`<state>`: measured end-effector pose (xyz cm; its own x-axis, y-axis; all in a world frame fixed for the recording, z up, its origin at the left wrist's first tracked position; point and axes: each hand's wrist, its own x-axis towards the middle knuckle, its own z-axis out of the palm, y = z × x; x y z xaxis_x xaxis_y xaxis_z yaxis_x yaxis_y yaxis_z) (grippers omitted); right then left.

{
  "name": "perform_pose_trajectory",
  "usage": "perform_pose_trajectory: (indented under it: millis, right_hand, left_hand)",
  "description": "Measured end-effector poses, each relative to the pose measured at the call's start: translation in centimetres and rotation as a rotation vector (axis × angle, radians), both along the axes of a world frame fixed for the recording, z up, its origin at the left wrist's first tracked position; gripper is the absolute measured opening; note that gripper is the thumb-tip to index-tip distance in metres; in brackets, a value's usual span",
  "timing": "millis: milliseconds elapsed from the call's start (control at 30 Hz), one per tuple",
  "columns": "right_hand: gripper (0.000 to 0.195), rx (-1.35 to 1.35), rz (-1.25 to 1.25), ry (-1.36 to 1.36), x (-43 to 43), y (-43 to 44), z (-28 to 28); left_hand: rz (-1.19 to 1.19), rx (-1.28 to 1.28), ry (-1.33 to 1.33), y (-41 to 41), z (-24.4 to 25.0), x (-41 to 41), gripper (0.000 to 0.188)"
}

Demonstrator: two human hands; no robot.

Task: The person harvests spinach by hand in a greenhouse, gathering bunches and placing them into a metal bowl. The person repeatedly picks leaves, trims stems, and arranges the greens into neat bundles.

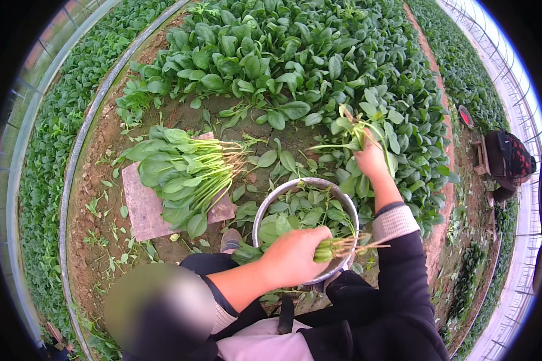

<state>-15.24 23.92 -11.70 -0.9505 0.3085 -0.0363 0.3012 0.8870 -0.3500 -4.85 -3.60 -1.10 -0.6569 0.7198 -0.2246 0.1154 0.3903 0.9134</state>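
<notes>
My left hand (298,255) is closed around a bunch of spinach (327,250) above a round metal pot (259,216); the roots point right. Loose green leaves (307,210) lie in the pot. Farther up and to the right, my right hand (371,155) grips leafy green stems (359,131) beside the standing spinach. A large pile of pulled spinach (185,173) rests on a flat reddish board (142,212) at the left, its roots towards the right. Whether the pot's bottom is covered is hidden by leaves.
Dense growing spinach (307,49) fills the bed ahead. A grey hose or pipe (79,135) curves along the left. At the far right a person in dark clothing (508,158) is by a wooden stool (482,158), with a red-filled basin (466,116) near. My shoe (230,240) stands beside the pot.
</notes>
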Motion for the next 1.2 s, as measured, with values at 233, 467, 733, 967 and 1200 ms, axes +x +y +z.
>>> perform_pose_trajectory:
  millis: [233, 467, 733, 967, 1200]
  right_hand:
    - [0.029, -0.909, -0.074, 0.451, 3.9, 0.0, 4.7]
    - [0.041, -1.209, -0.084, 0.499, 12.2, -3.2, 11.5]
    - [0.037, -1.46, -0.029, 0.579, 18.5, -7.6, 15.7]
    - [0.037, -1.877, 0.116, 0.621, 18.6, -10.8, 15.4]
    - [0.063, -1.896, 0.249, 0.51, 17.9, -8.9, 15.8]
  left_hand:
    - [0.295, 0.4, -0.321, 0.3, -2.0, 1.6, 0.02]
    - [0.493, 0.645, -0.582, 0.2, -1.0, 2.1, 0.024]
    - [0.455, 0.683, -0.554, -0.7, -0.8, 1.8, 0.041]
    - [0.062, 0.728, -0.814, 0.9, -1.5, 2.5, 0.044]
    - [0.103, 0.689, -0.698, 1.1, -0.7, 1.4, 0.044]
